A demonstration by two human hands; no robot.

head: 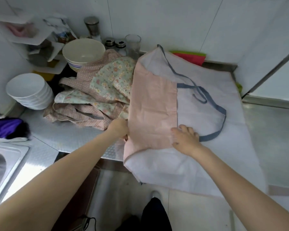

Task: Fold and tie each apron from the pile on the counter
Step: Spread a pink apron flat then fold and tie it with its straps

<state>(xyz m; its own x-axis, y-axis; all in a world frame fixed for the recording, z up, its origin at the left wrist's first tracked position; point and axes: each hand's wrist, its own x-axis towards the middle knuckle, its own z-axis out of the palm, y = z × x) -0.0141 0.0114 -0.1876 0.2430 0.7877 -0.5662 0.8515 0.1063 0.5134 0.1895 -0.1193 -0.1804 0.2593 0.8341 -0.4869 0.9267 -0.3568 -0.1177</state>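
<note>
A pale lilac apron point(212, 157) lies spread on the metal counter point(70, 139), its near edge hanging over the front. Its left part is folded over, showing a pink side point(153, 105). Blue straps point(212, 105) lie looped on top of it. My left hand point(119, 128) grips the pink fold's left edge with curled fingers. Flat on the cloth at the pink flap's right edge, my right hand point(185, 139) presses down with spread fingers, next to the strap's end. A pile of floral and dotted aprons point(97, 95) sits crumpled to the left, touching the pink fold.
Stacked white bowls point(29, 90) and a large cream bowl point(83, 50) stand at back left. Jars, a steel canister point(92, 27) and a glass point(133, 44) line the wall. A sink point(3, 165) lies at near left. Red and green cloths point(190, 56) lie behind the apron.
</note>
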